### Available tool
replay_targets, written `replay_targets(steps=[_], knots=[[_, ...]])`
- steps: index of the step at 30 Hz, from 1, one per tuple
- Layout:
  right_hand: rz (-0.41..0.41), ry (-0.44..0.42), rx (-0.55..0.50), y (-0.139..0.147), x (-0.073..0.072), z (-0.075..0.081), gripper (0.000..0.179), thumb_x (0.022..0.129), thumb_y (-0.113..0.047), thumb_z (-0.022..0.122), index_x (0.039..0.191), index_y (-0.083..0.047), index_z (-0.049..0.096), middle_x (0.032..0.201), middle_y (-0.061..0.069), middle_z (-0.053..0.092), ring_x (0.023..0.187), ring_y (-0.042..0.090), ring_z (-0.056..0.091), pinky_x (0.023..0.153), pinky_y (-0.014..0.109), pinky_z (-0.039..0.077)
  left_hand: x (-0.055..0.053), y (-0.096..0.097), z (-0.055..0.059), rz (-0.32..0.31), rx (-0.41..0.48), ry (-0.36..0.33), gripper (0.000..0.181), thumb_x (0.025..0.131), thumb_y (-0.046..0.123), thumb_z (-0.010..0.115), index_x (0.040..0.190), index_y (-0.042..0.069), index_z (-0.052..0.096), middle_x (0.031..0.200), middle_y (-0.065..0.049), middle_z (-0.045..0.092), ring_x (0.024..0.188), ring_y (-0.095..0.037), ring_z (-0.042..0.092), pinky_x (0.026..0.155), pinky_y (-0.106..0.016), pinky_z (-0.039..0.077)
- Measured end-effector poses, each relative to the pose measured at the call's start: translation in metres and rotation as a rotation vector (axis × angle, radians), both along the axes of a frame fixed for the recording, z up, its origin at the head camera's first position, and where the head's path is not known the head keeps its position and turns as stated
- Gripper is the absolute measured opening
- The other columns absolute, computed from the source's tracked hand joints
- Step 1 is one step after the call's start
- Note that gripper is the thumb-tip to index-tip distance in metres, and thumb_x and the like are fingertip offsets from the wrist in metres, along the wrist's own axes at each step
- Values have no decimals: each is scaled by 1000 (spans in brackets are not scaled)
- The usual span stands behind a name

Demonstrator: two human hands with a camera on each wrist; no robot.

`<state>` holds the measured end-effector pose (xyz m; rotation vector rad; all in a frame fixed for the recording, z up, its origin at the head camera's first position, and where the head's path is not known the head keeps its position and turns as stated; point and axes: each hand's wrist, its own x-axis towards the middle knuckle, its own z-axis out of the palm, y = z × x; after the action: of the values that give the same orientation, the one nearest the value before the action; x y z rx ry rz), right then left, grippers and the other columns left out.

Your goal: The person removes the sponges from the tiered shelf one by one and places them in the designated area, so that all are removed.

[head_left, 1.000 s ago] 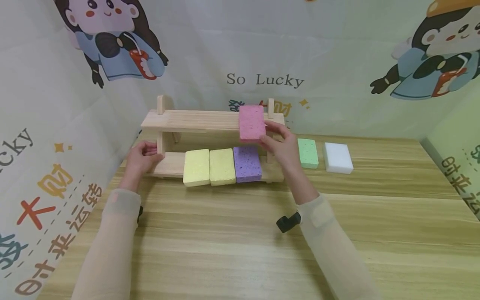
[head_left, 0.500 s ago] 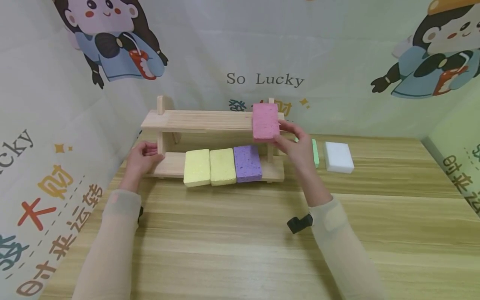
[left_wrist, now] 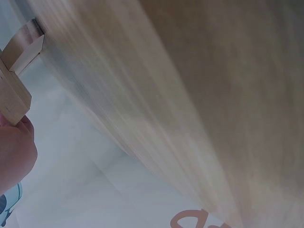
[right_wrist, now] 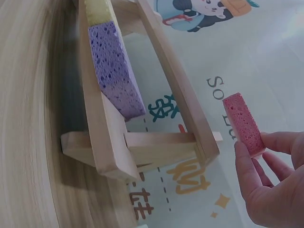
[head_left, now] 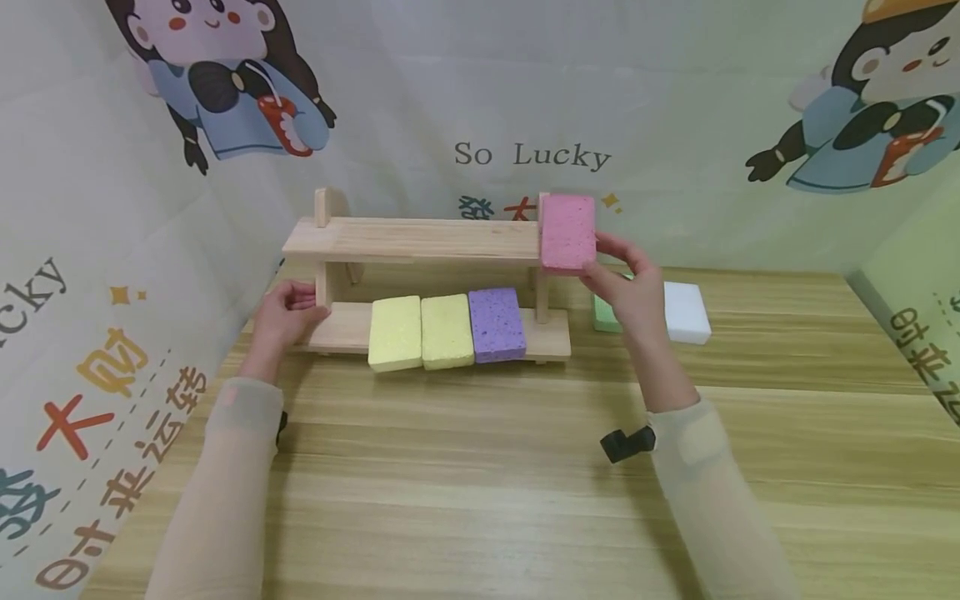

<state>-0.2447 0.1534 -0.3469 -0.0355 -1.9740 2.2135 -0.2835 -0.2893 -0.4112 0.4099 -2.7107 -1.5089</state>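
In my right hand (head_left: 633, 287) I pinch a pink sponge (head_left: 568, 233) by its edge between thumb and fingers. It is held up at the right end of a two-tier wooden rack (head_left: 427, 239), and the right wrist view shows the pink sponge (right_wrist: 243, 124) apart from the upper shelf. My left hand (head_left: 283, 315) grips the rack's left upright (head_left: 322, 285). Along the lower shelf stand two yellow sponges (head_left: 395, 332) side by side, with a purple sponge (head_left: 497, 325) against the right one.
A green sponge (head_left: 606, 315), partly hidden behind my right hand, lies on the wooden table (head_left: 450, 483). To its right is a white sponge block (head_left: 686, 312). A printed cloth (head_left: 420, 92) hangs behind the rack and at both sides.
My right hand has carried the pink sponge rightward, from in front of the upper shelf to its right end. My left hand has stayed on the upright.
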Motion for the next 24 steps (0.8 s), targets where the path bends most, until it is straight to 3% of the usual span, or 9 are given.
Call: replay_targets(steps=[12,24], knots=[[-51,-2,-82,24,4,1,47,90,2,68,136,1,56,121,1,55,87,8,70,82,19,57,2,2,2,-17,-29,10,48,92,10,69,134,-2,48,122,-9,56,85,5,49,74,-7,43],[-112,-2,-162,45,6,2,45,88,8,67,131,2,59,115,-1,58,77,5,71,76,18,57,1,1,2,-7,-27,-3,44,92,10,68,131,1,49,115,-1,55,86,3,50,75,-9,44]])
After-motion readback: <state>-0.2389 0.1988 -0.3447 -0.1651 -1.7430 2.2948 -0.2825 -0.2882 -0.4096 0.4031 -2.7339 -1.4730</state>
